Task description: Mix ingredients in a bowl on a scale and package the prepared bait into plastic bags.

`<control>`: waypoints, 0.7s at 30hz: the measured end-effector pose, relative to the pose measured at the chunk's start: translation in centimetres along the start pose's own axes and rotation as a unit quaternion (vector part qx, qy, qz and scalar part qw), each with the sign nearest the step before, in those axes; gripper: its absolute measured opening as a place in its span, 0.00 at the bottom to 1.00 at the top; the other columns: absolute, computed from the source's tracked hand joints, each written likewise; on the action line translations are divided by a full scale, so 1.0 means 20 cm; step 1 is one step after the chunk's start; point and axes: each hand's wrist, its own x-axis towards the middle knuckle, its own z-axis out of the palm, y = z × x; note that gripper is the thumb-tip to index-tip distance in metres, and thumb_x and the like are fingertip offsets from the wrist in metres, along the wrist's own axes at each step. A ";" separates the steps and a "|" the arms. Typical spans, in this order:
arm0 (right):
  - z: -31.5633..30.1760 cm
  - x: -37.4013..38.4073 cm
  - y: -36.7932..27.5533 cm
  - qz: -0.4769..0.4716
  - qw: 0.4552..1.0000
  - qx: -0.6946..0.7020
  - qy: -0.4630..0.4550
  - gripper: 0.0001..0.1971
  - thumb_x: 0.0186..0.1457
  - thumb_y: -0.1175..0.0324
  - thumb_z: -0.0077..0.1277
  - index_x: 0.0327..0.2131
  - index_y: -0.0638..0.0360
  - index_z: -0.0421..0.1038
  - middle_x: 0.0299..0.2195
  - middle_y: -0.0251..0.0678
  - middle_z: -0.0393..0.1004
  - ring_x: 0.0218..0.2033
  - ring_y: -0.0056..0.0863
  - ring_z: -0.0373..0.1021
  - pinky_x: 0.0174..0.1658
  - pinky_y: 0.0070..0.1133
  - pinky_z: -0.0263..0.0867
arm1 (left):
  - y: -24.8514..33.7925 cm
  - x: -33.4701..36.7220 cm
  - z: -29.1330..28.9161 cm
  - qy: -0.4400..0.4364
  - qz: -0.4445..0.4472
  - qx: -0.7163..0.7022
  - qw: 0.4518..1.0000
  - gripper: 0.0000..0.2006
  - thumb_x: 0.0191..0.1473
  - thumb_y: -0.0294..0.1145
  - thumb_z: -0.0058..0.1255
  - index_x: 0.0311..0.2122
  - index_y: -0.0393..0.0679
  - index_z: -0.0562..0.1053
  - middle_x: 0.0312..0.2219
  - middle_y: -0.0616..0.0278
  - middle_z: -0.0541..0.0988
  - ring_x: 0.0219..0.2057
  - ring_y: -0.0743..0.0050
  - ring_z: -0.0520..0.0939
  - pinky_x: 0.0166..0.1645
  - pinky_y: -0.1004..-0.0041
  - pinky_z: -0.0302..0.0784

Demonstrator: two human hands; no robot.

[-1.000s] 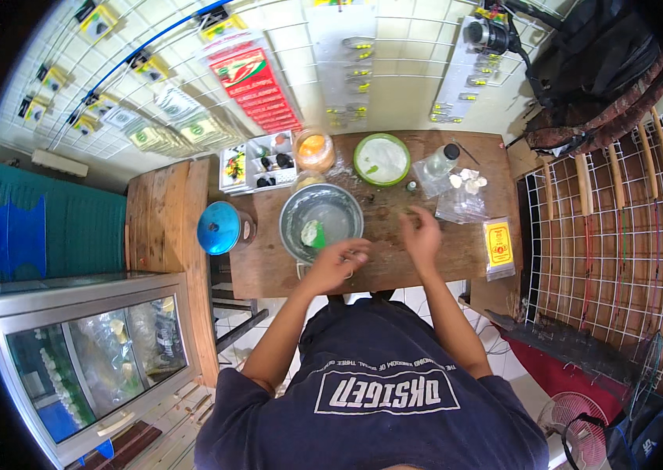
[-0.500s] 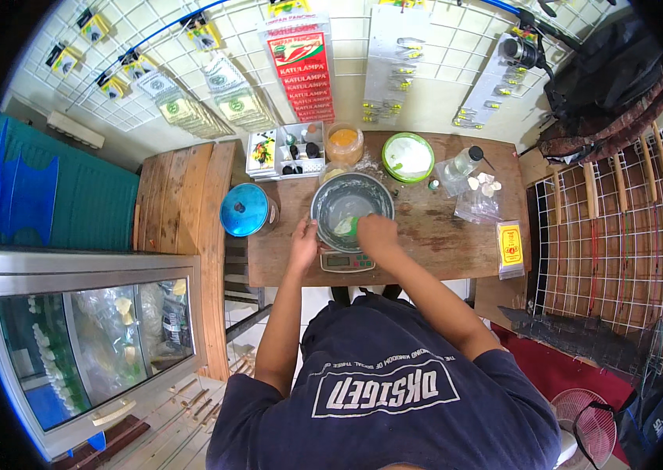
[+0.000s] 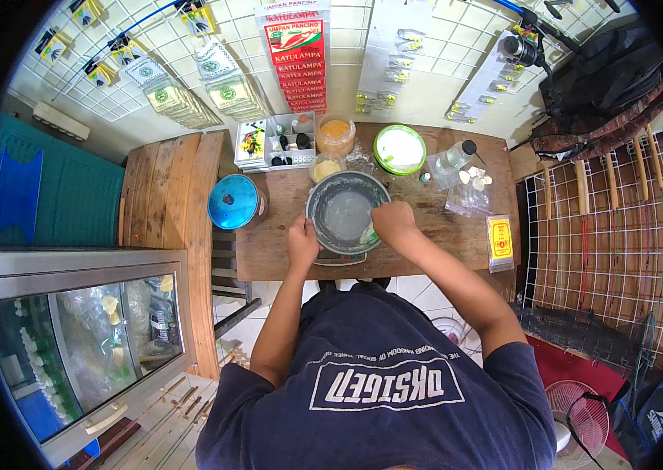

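Note:
A grey bowl (image 3: 333, 182) with whitish smears on its inner wall sits at the near middle of the wooden table. Below its front rim, part of a kitchen scale (image 3: 341, 260) shows. My left hand (image 3: 302, 242) grips the bowl's left side, thumb at the rim. In my closed right hand (image 3: 394, 222) is a green spatula (image 3: 370, 234), its blade against the inside of the bowl's right wall and its handle mostly hidden by my fingers. Just behind the bowl stands a small tub of pale yellow powder (image 3: 327, 167).
An orange-filled jar (image 3: 336, 136), a green-rimmed tub of white powder (image 3: 400, 149) and a white organizer box (image 3: 275, 141) line the back. A blue-lidded container (image 3: 233, 201) stands left. Toward the right lie a clear bottle (image 3: 455, 157), white chunks (image 3: 476, 179) and a yellow packet (image 3: 500, 241).
The green spatula and my right hand have moved from the bowl's lower middle to its right wall. The bowl now covers more of the scale. The whole view has shifted slightly.

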 end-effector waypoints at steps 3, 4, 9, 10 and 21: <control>-0.01 0.03 0.04 0.000 1.000 -0.026 0.002 0.12 0.55 0.68 0.46 0.30 0.51 0.82 0.32 0.38 0.82 0.35 0.36 0.79 0.34 0.29 0.74 | -0.01 0.01 -0.02 -0.012 0.010 0.074 0.997 0.13 0.64 0.26 0.38 0.47 0.35 0.74 0.20 0.58 0.78 0.14 0.74 0.78 0.19 0.73 0.74; -0.01 0.04 0.05 -0.008 0.999 -0.031 0.004 0.11 0.55 0.68 0.47 0.29 0.50 0.82 0.31 0.38 0.82 0.35 0.35 0.79 0.34 0.29 0.74 | -0.01 0.00 -0.03 -0.020 0.006 0.093 0.995 0.13 0.64 0.26 0.38 0.47 0.35 0.74 0.19 0.58 0.78 0.13 0.73 0.78 0.19 0.72 0.74; 0.00 0.09 0.10 -0.038 0.997 -0.057 0.030 0.10 0.54 0.68 0.48 0.27 0.50 0.82 0.28 0.36 0.82 0.32 0.33 0.79 0.32 0.29 0.72 | 0.12 -0.01 -0.02 -0.016 0.011 0.109 0.994 0.12 0.62 0.27 0.41 0.45 0.34 0.74 0.18 0.51 0.79 0.14 0.65 0.81 0.19 0.67 0.75; -0.01 0.09 0.10 -0.055 0.996 -0.062 0.045 0.10 0.53 0.68 0.49 0.26 0.50 0.82 0.28 0.36 0.81 0.31 0.33 0.79 0.32 0.29 0.72 | 0.13 -0.01 -0.03 -0.016 0.004 0.123 0.992 0.12 0.62 0.27 0.42 0.45 0.33 0.74 0.19 0.49 0.79 0.14 0.64 0.81 0.19 0.66 0.75; -0.10 0.06 0.20 -0.072 0.990 0.003 0.122 0.07 0.49 0.64 0.54 0.26 0.51 0.81 0.24 0.39 0.79 0.31 0.36 0.78 0.34 0.31 0.71 | 0.10 0.06 -0.02 0.025 0.046 0.095 0.994 0.12 0.61 0.29 0.43 0.40 0.31 0.75 0.17 0.52 0.77 0.13 0.65 0.80 0.18 0.67 0.75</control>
